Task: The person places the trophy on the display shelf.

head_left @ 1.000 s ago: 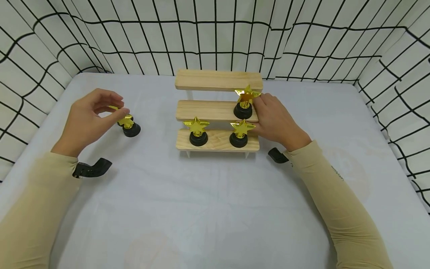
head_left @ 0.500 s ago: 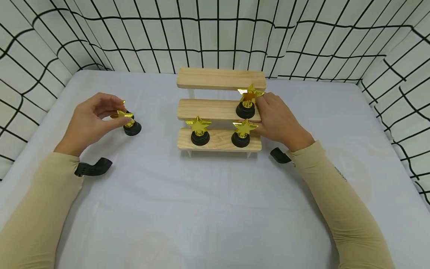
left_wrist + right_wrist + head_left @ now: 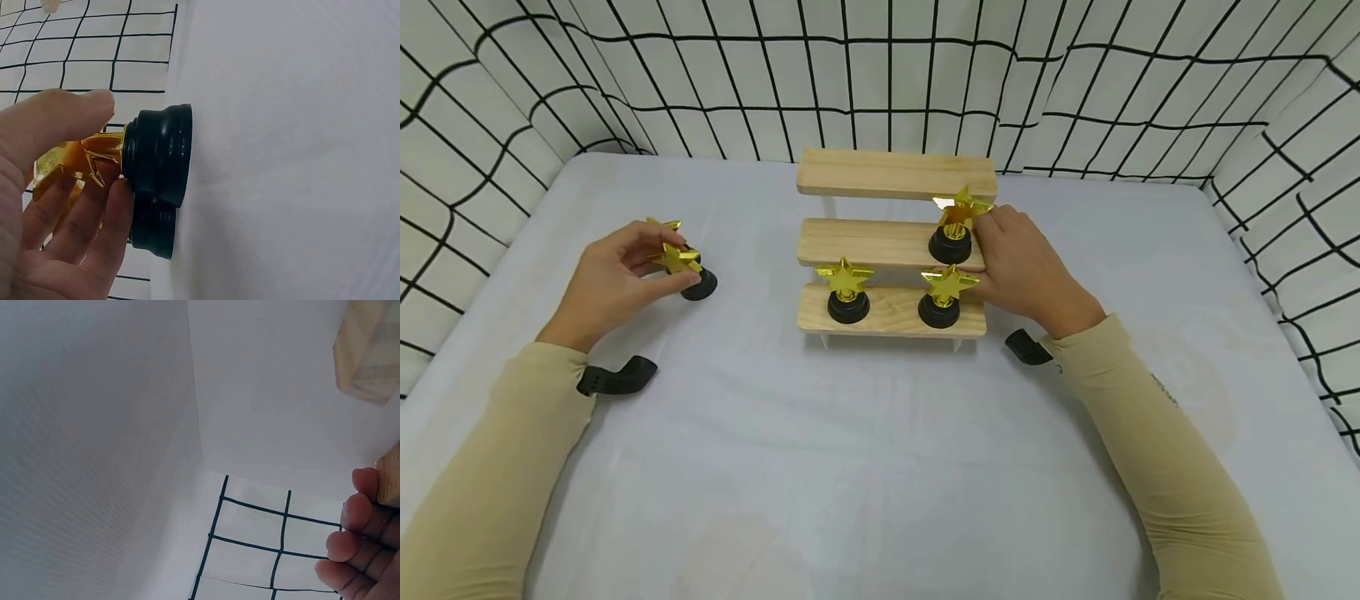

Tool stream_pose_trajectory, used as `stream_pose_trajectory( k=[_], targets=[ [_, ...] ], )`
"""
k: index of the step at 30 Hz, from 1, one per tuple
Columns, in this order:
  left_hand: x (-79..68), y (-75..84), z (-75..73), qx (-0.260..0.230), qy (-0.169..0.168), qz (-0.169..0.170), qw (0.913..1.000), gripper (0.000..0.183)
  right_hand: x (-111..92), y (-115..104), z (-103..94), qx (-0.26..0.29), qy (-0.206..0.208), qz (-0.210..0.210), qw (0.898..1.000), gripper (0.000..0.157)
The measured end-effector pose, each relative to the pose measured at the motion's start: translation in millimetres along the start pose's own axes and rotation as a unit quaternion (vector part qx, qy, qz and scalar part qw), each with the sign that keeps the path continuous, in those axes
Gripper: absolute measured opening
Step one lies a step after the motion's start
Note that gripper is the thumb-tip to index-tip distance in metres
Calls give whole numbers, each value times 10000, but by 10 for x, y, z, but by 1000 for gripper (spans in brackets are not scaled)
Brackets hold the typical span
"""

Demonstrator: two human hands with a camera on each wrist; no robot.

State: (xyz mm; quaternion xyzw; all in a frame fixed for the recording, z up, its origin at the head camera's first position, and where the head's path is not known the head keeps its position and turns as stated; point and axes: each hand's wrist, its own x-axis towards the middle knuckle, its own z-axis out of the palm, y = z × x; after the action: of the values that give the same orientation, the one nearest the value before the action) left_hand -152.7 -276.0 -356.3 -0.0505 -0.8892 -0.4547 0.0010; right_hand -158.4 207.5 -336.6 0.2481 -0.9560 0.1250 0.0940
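My left hand [image 3: 617,287] pinches the gold star of a small black-based trophy [image 3: 159,150], thumb on one side and fingers on the other. Its base stands close against the white tabletop. A second star trophy [image 3: 153,228] is right behind it, mostly hidden by the hand. My right hand [image 3: 1030,271] grips the right end of the middle step of a three-tier wooden display shelf [image 3: 872,242], fingers curled behind the wood. Next to those fingers a star trophy [image 3: 951,242] stands on the middle step. Two more stand on the bottom step, a left trophy [image 3: 847,304] and a right trophy [image 3: 940,308].
The top step [image 3: 895,172] of the shelf bears nothing. Black wire grid panels [image 3: 865,75] in front of white walls enclose the back and both sides of the white cloth-covered table [image 3: 880,450].
My left hand has come down and slightly right, its thumb and fingers closing around the nearer trophy's star. My right hand stays at the shelf; the whole view has shifted slightly.
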Motion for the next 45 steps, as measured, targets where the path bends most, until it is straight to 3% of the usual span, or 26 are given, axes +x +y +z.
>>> stream_pose_trajectory(
  k=[16, 35, 40, 45],
  targets=[
    [-15, 11, -17, 855, -358, -307, 9952, 56, 0, -10, -6, -57, 22, -17, 10000, 62],
    [-9, 109, 139, 1126, -201, 24, 9934, 55, 11, 2, -7, -7, -148, 58, 9999, 63],
    [8, 72, 184, 1097, -105, 57, 9939, 60, 7, 15, 14, -17, -37, 1, 10000, 62],
    [-2, 78, 200, 1260, -236, 117, 9917, 61, 2, 16, 23, -23, 135, -89, 9999, 62]
  ],
)
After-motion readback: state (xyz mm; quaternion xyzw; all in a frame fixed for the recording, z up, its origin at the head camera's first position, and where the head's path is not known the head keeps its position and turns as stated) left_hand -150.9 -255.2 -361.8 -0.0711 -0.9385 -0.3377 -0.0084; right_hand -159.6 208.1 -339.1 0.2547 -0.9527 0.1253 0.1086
